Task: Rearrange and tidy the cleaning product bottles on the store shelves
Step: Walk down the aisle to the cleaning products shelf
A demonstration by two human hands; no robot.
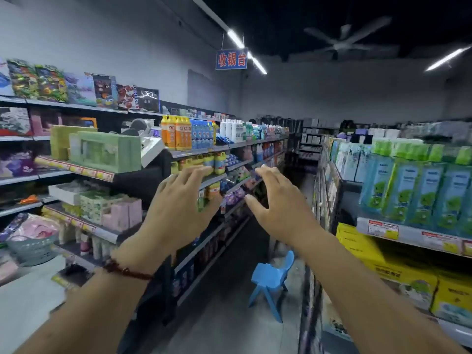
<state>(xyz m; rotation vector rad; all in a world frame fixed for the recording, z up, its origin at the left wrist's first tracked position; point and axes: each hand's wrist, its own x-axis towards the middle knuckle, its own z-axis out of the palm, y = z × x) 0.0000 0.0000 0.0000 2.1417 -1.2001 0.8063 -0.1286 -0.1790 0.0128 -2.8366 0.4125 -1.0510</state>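
Both my hands are raised in the aisle, fingers spread and holding nothing. My left hand (178, 208) hovers in front of the left shelving, my right hand (275, 203) a little to its right over the aisle. Beyond them the left shelves carry cleaning bottles: orange bottles (175, 132) and blue bottles (201, 134) on the upper shelf, white bottles (232, 130) further along, and yellow-capped bottles (214, 162) one shelf below. Neither hand touches a bottle. A red cord bracelet (125, 270) sits on my left wrist.
A blue plastic child's chair (272, 279) stands in the narrow aisle ahead. The right shelf (408, 236) holds green-blue boxed products (413, 190) above yellow cartons (398, 272). A green box (104, 150) and a grey basket (33, 247) sit on the near-left shelving.
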